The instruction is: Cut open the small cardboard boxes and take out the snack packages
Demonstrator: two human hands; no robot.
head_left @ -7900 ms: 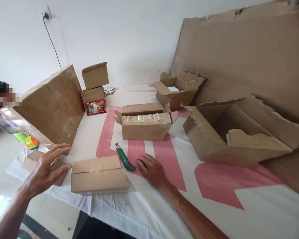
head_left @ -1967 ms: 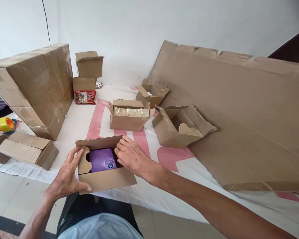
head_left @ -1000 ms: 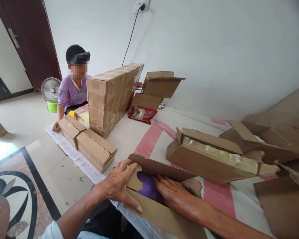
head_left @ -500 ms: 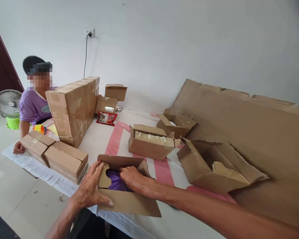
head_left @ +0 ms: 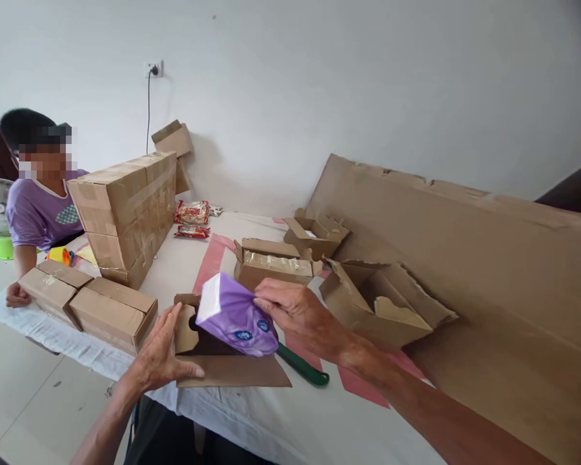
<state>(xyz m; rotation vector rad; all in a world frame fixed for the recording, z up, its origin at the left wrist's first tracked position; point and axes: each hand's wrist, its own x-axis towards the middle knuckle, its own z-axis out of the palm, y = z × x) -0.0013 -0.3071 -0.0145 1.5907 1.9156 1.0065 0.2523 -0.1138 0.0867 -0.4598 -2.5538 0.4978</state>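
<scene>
My right hand pinches a purple soft pack with a white end and holds it lifted, tilted, above a small open cardboard box at the table's near edge. My left hand grips the left end of that box, thumb lying along its front wall. A green utility knife lies on the cloth just right of the box, partly hidden behind the pack.
Two closed cartons lie left of the box, a tall stack of taped cartons behind them. A person in a purple shirt sits at far left. Open torn boxes, snack packets and a large cardboard sheet fill the right.
My right hand was inside the box on the purple pack; it has pulled the pack up and out. My left hand stays on the box's left end.
</scene>
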